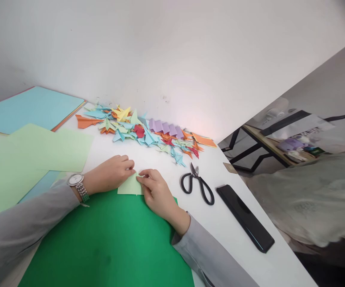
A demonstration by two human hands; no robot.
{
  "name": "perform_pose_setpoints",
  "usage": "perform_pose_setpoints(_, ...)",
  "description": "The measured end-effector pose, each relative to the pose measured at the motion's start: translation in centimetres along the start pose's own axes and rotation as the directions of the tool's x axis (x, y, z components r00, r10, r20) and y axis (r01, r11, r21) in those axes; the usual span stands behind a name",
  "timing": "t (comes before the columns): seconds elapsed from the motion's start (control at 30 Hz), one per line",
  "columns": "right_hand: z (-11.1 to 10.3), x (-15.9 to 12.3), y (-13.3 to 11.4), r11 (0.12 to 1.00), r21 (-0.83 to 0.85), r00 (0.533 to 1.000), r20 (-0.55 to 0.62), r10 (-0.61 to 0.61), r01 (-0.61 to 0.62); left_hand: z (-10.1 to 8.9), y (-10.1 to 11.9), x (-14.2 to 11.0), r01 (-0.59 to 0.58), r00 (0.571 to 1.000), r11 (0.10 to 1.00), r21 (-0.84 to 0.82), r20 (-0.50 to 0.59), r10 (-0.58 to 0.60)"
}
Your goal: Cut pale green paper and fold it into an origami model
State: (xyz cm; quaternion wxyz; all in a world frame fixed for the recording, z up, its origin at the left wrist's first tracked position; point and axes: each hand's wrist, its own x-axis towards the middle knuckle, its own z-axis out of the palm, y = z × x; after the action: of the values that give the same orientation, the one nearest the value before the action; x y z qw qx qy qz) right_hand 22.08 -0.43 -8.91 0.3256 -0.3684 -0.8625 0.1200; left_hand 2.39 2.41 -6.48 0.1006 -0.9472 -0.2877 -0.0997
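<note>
A small square of pale green paper (128, 187) lies at the top edge of a large green sheet (106, 247). My left hand (112, 172), with a watch on its wrist, pinches the paper's upper left part, fingers closed. On the upper right side, my right hand (157, 192) grips it between thumb and forefinger. A short crease mark shows near the middle of its top and bottom edges. The fingers cover part of the upper edge. To the right of my right hand lie scissors (197, 181) with black handles, blades slightly apart.
Folded paper pieces (148, 131) in many colours are heaped along the wall. Large pale green sheets (17, 167) and a light blue stack (35, 109) cover the left side. A long black case (244, 215) lies near the right table edge. Beyond it a person (312, 195) is partly visible.
</note>
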Motion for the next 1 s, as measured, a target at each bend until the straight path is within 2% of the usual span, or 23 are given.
perform_pose_setpoints(0.73, -0.14, 0.09, -0.40, 0.997, -0.071, 1.000, 0.007, -0.001, 0.002, -0.06, 0.13, 0.02, 0.076, 0.997, 0.993, -0.093, -0.006, -0.077)
perform_pose_setpoints(1.0, -0.24, 0.10, -0.43, 0.997, -0.074, 1.000, 0.014, 0.003, -0.002, -0.07, 0.08, -0.02, 0.050, 0.998, 0.994, -0.094, -0.033, -0.054)
